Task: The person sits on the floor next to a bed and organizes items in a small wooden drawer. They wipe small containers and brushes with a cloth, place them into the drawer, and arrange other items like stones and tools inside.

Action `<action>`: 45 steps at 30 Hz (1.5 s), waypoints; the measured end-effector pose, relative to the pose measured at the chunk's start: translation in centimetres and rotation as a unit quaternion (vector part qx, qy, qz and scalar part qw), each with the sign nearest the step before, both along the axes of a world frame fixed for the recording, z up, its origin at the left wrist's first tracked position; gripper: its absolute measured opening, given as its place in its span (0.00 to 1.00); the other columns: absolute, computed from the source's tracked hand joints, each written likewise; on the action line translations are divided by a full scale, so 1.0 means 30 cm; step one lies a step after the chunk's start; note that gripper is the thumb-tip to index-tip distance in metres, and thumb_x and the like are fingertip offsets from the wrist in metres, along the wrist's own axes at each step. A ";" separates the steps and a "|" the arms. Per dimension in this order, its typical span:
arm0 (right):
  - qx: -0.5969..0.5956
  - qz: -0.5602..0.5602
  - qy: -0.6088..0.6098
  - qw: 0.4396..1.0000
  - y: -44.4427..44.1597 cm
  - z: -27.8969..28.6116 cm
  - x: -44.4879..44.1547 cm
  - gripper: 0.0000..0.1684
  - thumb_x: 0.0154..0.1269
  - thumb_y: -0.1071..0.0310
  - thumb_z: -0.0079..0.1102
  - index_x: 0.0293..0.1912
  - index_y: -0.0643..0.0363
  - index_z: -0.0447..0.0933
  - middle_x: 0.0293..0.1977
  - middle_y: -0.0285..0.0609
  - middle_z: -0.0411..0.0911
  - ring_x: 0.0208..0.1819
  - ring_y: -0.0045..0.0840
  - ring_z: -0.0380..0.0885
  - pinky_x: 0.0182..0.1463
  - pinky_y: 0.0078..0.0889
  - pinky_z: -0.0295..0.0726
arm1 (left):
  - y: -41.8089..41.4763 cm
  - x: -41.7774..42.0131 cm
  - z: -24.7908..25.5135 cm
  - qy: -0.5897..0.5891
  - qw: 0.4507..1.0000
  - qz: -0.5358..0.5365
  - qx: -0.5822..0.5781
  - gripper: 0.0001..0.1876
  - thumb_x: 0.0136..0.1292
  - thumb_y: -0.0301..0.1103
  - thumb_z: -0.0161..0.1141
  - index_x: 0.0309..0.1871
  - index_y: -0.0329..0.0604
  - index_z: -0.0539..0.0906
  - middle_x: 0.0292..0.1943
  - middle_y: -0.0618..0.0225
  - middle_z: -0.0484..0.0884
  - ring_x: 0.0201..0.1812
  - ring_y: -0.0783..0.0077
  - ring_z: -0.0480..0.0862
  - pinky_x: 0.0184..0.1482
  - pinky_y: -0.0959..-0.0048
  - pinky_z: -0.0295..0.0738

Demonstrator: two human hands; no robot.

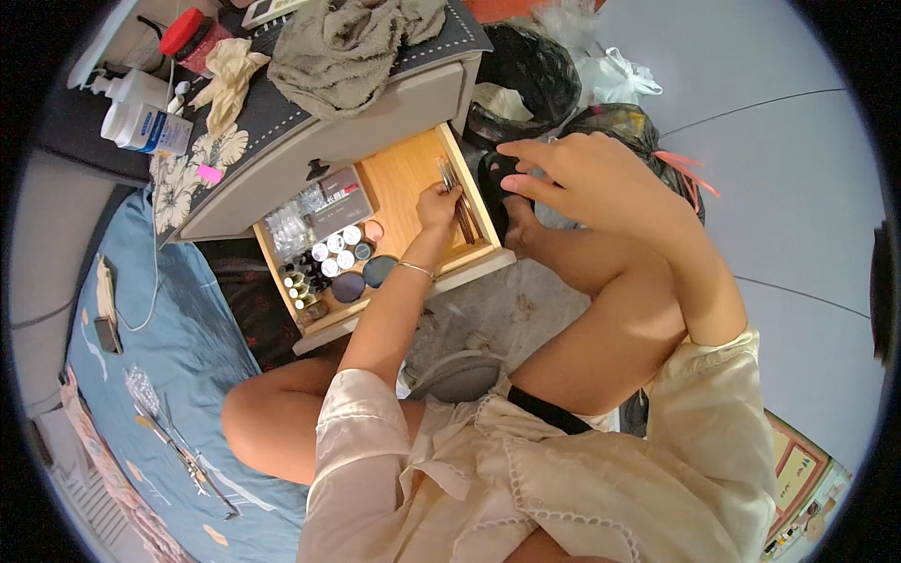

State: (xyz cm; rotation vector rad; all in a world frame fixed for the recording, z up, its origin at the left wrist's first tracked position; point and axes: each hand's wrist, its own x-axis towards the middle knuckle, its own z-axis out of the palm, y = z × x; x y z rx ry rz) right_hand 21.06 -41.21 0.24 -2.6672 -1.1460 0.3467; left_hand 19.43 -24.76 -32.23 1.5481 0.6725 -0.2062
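Note:
An open wooden drawer [394, 158] lies before me, pulled out of a grey cabinet. My left hand [438, 205] is inside it along the right wall, fingers closed around several slim brown-handled brushes or pens [466, 224]. A bangle circles that wrist. My right hand [584, 176] hovers over my bent leg to the right of the drawer, fingers apart and holding nothing. In the drawer's left part are a flat lidded box [345, 204] bearing writing, clear plastic pieces [288, 229], white-lidded jars [336, 243], dark round lids [380, 271] and small bottles [303, 292].
On the cabinet top sit a grey-brown towel [338, 56], a crumpled glove [229, 74], a white bottle [144, 129] and a red-lidded jar [193, 39]. Black-lined bin [542, 63] and tied bags [619, 130] stand right. A blue-sheeted bed [162, 281] at left holds loose tools [179, 450].

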 end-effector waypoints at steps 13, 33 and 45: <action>0.017 -0.004 0.023 1.000 -0.008 -0.019 0.015 0.25 0.65 0.48 0.47 0.46 0.59 0.77 0.26 0.52 0.79 0.30 0.46 0.78 0.36 0.43 0.78 | 0.009 -0.101 0.110 -0.098 0.986 -0.048 0.130 0.19 0.58 0.21 0.51 0.55 0.38 0.75 0.51 0.58 0.73 0.45 0.64 0.79 0.47 0.70 0.74; -0.051 0.012 0.080 0.995 0.031 -0.016 0.019 0.23 0.65 0.52 0.51 0.50 0.60 0.75 0.33 0.46 0.81 0.33 0.40 0.79 0.39 0.36 0.76 | 0.089 -0.197 0.135 0.064 0.952 -0.285 0.092 0.12 0.62 0.24 0.46 0.44 0.33 0.78 0.42 0.52 0.80 0.45 0.61 0.81 0.48 0.70 0.75; -0.062 0.017 0.086 0.994 0.041 -0.024 0.030 0.22 0.65 0.53 0.50 0.50 0.60 0.75 0.33 0.46 0.81 0.33 0.40 0.78 0.39 0.35 0.76 | 0.050 -0.187 0.103 -0.028 0.950 -0.303 0.074 0.13 0.66 0.28 0.41 0.49 0.35 0.72 0.37 0.61 0.79 0.37 0.71 0.80 0.44 0.74 0.75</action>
